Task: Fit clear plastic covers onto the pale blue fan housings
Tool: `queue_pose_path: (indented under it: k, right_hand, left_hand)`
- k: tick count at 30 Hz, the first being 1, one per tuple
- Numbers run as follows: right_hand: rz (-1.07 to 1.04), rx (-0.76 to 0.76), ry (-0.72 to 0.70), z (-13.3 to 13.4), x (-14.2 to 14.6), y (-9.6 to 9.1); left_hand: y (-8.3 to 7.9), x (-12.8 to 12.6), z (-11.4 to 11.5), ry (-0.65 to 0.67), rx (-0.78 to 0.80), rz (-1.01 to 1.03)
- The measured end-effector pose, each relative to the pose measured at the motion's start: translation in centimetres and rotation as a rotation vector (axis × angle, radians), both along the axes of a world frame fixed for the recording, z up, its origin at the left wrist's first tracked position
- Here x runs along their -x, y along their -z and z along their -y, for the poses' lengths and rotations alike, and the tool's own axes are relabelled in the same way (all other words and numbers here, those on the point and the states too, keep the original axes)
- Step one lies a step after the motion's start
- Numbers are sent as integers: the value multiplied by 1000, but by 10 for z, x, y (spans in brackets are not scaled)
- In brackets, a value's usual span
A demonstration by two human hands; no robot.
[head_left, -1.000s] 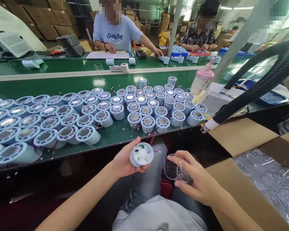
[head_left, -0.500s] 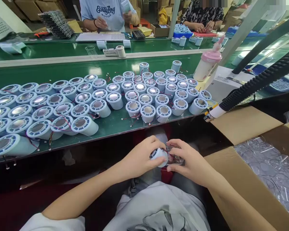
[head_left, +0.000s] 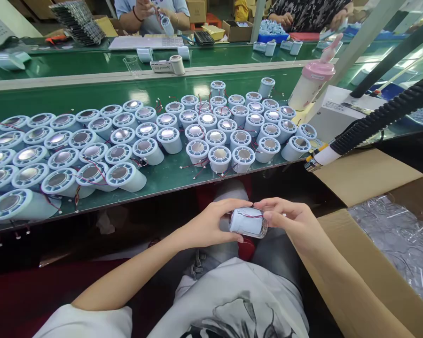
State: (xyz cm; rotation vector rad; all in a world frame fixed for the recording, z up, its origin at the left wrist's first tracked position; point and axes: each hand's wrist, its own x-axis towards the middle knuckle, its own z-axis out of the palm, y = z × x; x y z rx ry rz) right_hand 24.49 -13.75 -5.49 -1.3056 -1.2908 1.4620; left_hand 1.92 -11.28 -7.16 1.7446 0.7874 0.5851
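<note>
Over my lap I hold a pale blue cylindrical fan housing [head_left: 246,221] lying on its side, with a red wire across it. My left hand [head_left: 211,224] grips its left end, fingers curled round it. My right hand [head_left: 292,221] pinches its right end, where a clear plastic cap [head_left: 264,228] sits on the housing. In front of me the green bench [head_left: 162,180] carries several rows of the same blue housings [head_left: 197,141], standing with shiny discs facing up and thin red wires trailing.
An open cardboard box [head_left: 359,183] holding clear plastic parts [head_left: 402,239] stands at my right. A black ribbed hose [head_left: 377,119] reaches over the bench end beside a white device [head_left: 338,117] and a pink-lidded bottle [head_left: 310,84]. Two people work across the far belt.
A second ago my hands were apart, the left with the fan housing, the right with the clear cap. They came together, and the cap now sits on the housing's end. My view tilted downward.
</note>
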Motion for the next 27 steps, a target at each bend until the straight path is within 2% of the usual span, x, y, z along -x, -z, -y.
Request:
queue_pose_path:
  k: [3, 7, 9, 11, 14, 17, 27]
  right_hand:
    - [-62, -52, -59, 3, -5, 3]
    - [236, -356, -254, 11, -10, 7]
    - [339, -435, -286, 15, -12, 8]
    - [321, -413, -294, 17, -14, 9]
    - [221, -300, -295, 19, -15, 10]
    - [135, -211, -294, 19, -16, 9]
    - [-69, 20, -282, 19, -11, -3]
  left_hand:
    - [-2, -2, 3, -25, 189, 82]
    - [-3, 0, 8, -75, 445, 181]
    - [-4, 2, 9, -57, 484, 158]
    - [-8, 4, 10, -43, 421, 117]
    - [-13, 7, 10, -28, 258, 85]
    - [-16, 9, 11, -1, 162, 77]
    - [-17, 9, 13, 12, 50, 34]
